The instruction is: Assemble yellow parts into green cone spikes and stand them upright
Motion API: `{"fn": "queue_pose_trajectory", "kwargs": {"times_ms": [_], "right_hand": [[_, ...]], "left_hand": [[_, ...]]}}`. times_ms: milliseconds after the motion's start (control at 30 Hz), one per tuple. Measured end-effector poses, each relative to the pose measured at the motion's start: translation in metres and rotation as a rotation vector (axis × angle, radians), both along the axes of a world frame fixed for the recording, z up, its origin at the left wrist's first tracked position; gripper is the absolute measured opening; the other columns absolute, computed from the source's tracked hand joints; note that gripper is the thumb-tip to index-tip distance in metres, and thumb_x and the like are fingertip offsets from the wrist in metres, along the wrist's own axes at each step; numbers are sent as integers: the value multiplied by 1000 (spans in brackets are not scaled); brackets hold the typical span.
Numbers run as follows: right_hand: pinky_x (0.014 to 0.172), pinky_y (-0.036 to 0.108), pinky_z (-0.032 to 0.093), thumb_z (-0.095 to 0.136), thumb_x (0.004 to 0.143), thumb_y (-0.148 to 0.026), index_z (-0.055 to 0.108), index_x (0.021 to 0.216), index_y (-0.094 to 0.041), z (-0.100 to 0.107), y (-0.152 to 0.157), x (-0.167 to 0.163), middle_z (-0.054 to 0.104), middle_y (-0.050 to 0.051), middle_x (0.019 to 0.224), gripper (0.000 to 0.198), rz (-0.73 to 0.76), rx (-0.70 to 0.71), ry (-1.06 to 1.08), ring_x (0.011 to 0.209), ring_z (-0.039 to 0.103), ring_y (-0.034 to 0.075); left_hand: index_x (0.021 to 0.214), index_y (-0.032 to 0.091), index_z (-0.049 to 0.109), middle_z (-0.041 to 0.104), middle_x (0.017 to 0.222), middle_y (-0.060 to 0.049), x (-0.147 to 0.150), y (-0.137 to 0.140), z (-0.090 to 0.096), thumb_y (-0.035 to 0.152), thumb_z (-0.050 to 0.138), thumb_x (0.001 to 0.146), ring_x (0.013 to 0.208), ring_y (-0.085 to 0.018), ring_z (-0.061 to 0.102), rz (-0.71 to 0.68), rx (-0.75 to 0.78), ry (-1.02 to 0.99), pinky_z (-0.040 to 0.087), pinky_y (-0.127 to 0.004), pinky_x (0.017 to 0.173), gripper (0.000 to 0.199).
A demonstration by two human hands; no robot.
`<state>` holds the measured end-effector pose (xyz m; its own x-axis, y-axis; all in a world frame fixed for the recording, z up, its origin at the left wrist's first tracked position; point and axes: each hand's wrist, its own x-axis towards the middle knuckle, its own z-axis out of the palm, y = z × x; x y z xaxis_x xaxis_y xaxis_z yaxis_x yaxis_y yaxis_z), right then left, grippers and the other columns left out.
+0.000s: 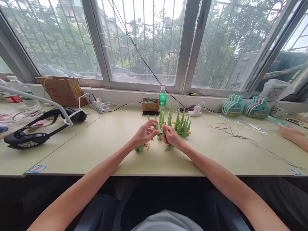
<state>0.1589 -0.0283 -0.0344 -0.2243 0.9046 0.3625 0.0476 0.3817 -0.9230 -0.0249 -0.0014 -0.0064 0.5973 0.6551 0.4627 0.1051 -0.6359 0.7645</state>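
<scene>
My left hand point(143, 133) curls its thumb and fingers round a green cone-shaped watering spike point(158, 127). Close beside it, my right hand point(170, 134) is closed in a pinch; what lies between its fingers is hidden. Below my right hand, another green spike point(168, 147) lies flat on the table. A green spike with its round open end point(139, 149) towards me lies below my left hand, next to small yellow valves point(147, 145). Behind my hands, several green spikes point(178, 123) stand with their points up, some with yellow pieces at the side.
A bottle with a green label point(162, 98) and a small open box point(150, 105) stand behind the spikes. White cables point(231, 131) cross the table at right, near bundled clothes hangers point(233, 105). Another person's hand point(290, 132) is at far right. A black headset point(36, 134) lies left.
</scene>
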Motion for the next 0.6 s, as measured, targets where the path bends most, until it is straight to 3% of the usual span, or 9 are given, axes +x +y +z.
{"fn": "queue_pose_trajectory", "kwargs": {"times_ms": [267, 600], "right_hand": [[31, 23, 27, 45, 87, -71, 33, 60, -23, 1, 1, 1, 37, -7, 38, 56, -24, -16, 11, 27, 34, 7], [30, 23, 23, 49, 88, -65, 32, 52, -23, 5, 1, 1, 33, -6, 36, 57, -33, -66, 60, 28, 27, 7]], "left_hand": [[122, 23, 45, 56, 107, -8, -1, 1, -2, 45, 63, 84, 56, -7, 59, 40, 89, 65, 56, -23, 50, 47], [123, 23, 47, 59, 114, -11, 1, -2, -3, 38, 61, 86, 53, -5, 57, 82, 221, 112, 53, -22, 49, 43]]}}
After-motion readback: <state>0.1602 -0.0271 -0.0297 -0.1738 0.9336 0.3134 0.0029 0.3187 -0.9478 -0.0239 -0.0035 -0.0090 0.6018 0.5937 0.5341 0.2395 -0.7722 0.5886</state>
